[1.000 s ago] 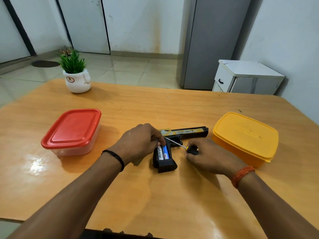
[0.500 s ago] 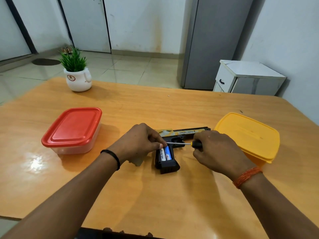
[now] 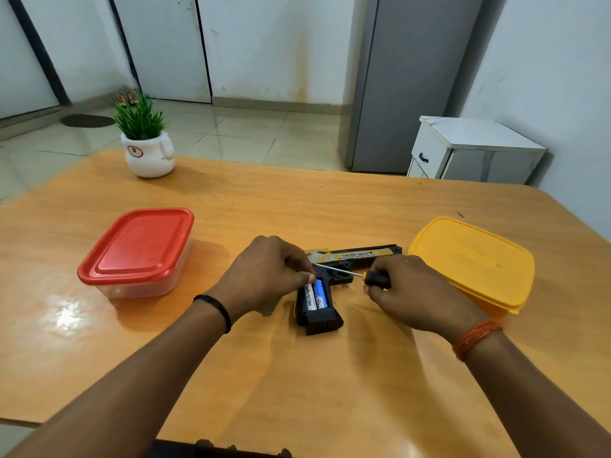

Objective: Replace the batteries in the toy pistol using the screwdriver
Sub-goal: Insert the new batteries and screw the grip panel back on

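A: toy pistol (image 3: 334,279) lies flat mid-surface, nearer the front edge, grip compartment open with two batteries (image 3: 315,296) showing. What changed?

B: the screwdriver (image 3: 350,272) tilted a bit. Right hand (image 3: 410,292) pinches its handle, left hand (image 3: 267,276) pinches the tip end. Guessing he's about to pry a cell out

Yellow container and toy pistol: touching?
Apart. The head view shows a strip of bare table between the yellow container and the muzzle end of the toy pistol.
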